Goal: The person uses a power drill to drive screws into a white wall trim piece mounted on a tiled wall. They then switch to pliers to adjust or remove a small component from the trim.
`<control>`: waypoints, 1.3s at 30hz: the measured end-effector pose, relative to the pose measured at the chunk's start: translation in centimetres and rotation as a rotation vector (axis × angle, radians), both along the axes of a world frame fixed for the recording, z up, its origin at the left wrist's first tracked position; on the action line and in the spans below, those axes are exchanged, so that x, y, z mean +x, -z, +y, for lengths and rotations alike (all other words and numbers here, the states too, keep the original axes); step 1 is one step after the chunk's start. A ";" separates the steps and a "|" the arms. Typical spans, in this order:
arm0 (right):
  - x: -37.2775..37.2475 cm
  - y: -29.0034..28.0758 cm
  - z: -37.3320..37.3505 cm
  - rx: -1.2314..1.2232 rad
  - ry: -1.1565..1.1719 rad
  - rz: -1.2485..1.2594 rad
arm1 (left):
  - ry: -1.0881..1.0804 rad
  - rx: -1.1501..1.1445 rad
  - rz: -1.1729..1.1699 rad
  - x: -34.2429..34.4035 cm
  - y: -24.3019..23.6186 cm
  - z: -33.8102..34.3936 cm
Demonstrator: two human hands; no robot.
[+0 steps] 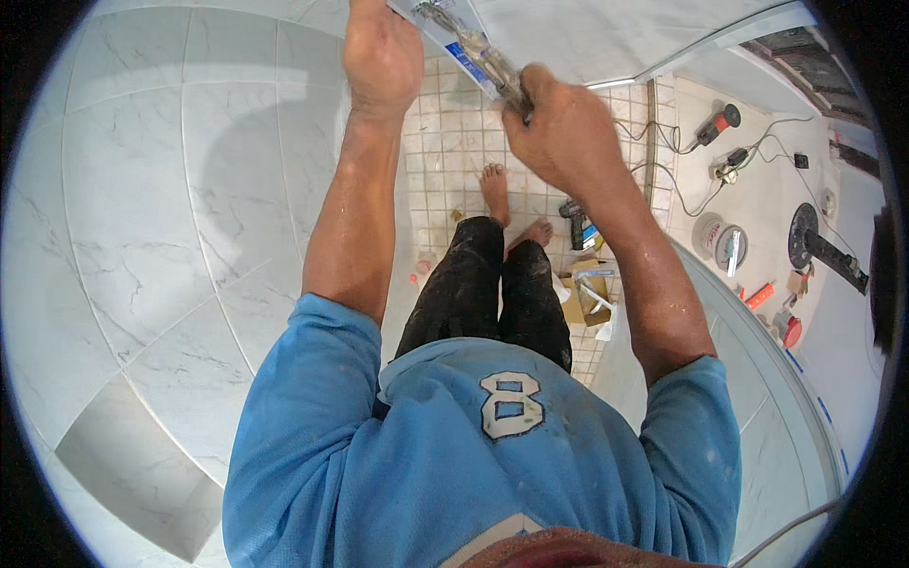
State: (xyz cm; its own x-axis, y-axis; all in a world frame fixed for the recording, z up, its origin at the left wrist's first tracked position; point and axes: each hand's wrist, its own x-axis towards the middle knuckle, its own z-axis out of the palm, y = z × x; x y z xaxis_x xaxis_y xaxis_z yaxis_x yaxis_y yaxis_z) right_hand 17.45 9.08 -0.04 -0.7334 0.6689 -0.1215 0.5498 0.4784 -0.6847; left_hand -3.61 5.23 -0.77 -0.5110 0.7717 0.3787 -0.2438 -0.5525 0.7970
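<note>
Raised at the top of the head view, my right hand is closed round the end of a long, narrow tool crusted with grey-brown residue. Its exact kind is unclear. Behind it runs a pale flat strip with blue patches, slanting up to the left; whether the tool touches it cannot be made out. My left hand is up by the strip's upper end, close to the tiled wall. Its fingers are cut off by the picture's upper edge, so what it holds is hidden.
Marbled tiles cover the left wall, with a recessed niche low down. On the small-tiled floor lie a cordless drill and an open cardboard box. Beyond the glass edge are an angle grinder, cables and a bucket.
</note>
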 end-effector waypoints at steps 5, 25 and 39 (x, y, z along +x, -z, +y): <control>0.9 0.2 -1.0 -0.758 -0.027 0.098 | -0.039 -0.006 0.060 0.8 -0.8 0.6; 0.7 -5.6 -1.7 -0.235 -0.015 -0.250 | 0.034 0.105 -0.072 -0.1 2.9 -0.4; 1.1 -6.7 -2.9 -0.205 0.022 -0.277 | -0.038 -0.017 0.026 1.1 3.8 -1.2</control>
State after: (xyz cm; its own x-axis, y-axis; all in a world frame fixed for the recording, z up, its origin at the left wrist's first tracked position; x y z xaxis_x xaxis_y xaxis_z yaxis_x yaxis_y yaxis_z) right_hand 18.52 6.19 6.66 -0.6395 0.6250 -0.4477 0.7370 0.3325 -0.5885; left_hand -2.54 4.01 -4.59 -0.5301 0.7586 0.3790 -0.2019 -0.5469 0.8125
